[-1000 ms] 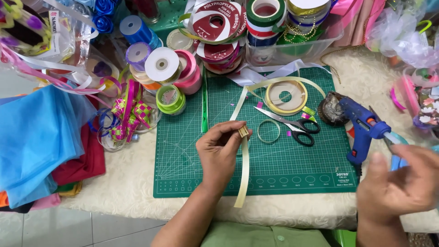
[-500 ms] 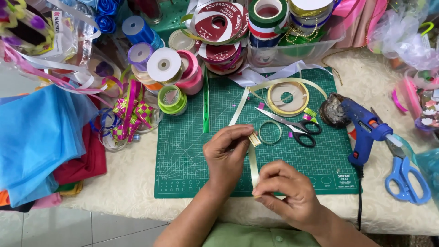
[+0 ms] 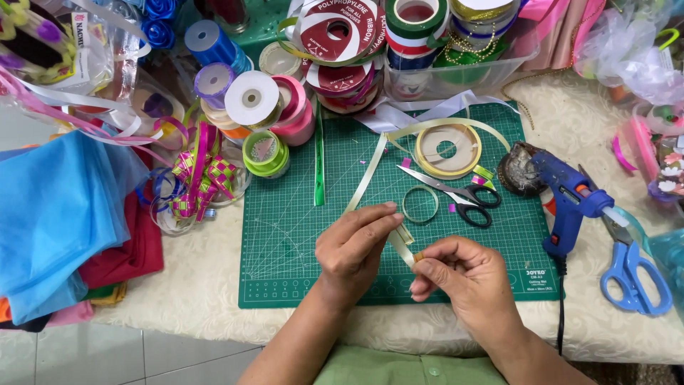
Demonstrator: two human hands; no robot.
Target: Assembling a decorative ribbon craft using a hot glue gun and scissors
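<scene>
The right hand point(image 3: 467, 281) has come in from the table edge and now pinches the ribbon point(image 3: 400, 242) end beside the left hand point(image 3: 356, 249), whose fingers clamp the fold.

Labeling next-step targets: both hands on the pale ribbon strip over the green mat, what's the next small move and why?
Probably fold the strip over once more. The left hand and right hand both pinch the pale green ribbon near a small folded end, which trails back toward its spool. The black scissors and glue gun lie untouched.
</scene>
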